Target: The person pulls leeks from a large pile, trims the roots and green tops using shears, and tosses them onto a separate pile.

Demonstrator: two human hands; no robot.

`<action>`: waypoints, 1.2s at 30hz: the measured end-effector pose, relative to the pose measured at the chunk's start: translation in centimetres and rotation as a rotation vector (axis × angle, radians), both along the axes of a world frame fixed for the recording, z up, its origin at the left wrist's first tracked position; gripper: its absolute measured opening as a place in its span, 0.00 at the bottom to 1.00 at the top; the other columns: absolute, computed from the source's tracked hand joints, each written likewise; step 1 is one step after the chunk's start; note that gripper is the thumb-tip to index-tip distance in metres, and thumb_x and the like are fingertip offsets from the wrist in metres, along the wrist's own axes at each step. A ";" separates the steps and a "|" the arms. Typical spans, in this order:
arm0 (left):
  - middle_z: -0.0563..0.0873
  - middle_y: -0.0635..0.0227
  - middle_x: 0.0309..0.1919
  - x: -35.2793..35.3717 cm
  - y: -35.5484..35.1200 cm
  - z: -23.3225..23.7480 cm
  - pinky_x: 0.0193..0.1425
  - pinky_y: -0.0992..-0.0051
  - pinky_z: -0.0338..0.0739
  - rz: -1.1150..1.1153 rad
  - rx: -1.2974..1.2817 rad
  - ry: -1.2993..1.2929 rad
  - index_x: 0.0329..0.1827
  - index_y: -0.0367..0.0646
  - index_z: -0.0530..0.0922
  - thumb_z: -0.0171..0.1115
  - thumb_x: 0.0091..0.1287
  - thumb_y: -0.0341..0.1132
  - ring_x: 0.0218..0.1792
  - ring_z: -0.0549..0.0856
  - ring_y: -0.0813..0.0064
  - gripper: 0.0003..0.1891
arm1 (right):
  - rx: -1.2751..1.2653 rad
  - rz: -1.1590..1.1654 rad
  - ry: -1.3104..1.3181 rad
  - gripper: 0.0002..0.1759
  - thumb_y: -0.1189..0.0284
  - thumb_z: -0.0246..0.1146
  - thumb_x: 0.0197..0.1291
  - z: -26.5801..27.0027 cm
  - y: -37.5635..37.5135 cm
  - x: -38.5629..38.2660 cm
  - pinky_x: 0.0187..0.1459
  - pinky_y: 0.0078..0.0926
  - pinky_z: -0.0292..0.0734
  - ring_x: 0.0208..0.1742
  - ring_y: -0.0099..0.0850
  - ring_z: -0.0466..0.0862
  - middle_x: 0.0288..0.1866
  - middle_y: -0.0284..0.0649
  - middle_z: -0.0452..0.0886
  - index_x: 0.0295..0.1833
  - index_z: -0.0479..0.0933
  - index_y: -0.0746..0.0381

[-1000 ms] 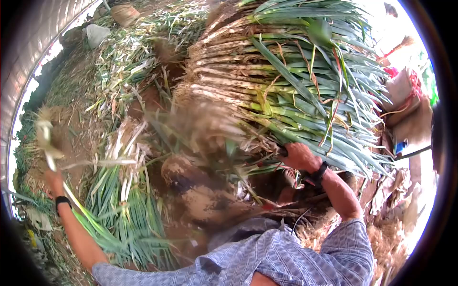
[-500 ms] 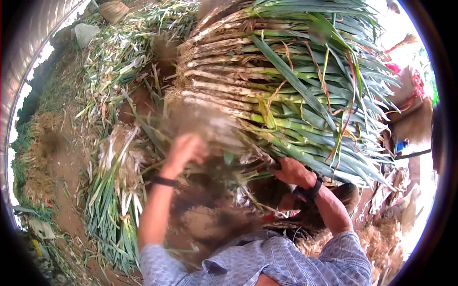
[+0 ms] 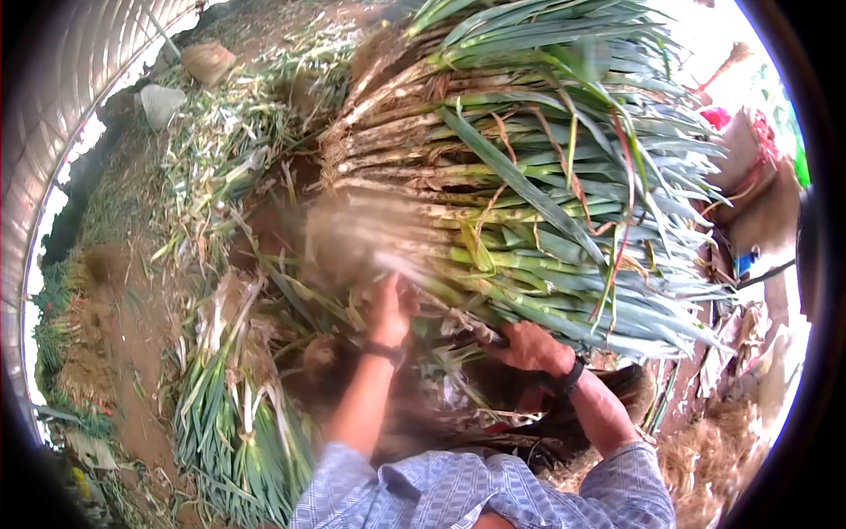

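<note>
A thick layer of long leeks (image 3: 493, 212) fills the upper middle, brown roots and pale stalks to the left, green leaves to the right. My left hand (image 3: 390, 309), with a dark band at the wrist, is at the root end of the lowest stalks, its fingers smeared by motion. The roots just above it are blurred too. My right hand (image 3: 535, 348), wearing a black watch, is closed beside the lower edge of the leaves. A dark tip shows at its thumb side; I cannot tell what it holds.
A smaller leek bunch (image 3: 238, 414) lies on the soil at the left. Leaf trimmings (image 3: 238, 132) cover the ground behind it. More bunches (image 3: 84, 353) lie at the far left. Dry fibrous roots (image 3: 696, 458) are heaped at the lower right. A curved wall (image 3: 79, 97) bounds the left.
My left hand has moved right and slightly down along the root ends. My right hand sits a little lower in view. The view has shifted slightly.
</note>
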State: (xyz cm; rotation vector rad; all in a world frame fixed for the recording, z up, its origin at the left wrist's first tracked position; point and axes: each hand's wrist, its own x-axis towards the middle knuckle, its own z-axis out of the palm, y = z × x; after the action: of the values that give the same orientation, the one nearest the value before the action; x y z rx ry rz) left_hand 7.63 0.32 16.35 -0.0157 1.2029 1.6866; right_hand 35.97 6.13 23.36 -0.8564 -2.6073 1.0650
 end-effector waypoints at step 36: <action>0.81 0.73 0.36 7.7 -3.1 -5.1 0.39 0.70 0.81 0.011 0.320 0.055 0.48 0.48 0.76 0.63 0.71 0.40 0.36 0.82 0.81 0.10 | 0.141 0.193 -0.402 0.23 0.55 0.67 0.59 6.5 -0.1 -3.9 0.42 0.45 0.77 0.40 0.52 0.85 0.39 0.53 0.86 0.50 0.80 0.63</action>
State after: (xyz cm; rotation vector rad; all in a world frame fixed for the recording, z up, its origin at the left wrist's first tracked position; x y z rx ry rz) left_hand 15.34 -2.77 11.28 0.2220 0.9614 1.8818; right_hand 32.09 6.04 29.86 -0.8769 -3.1097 0.8041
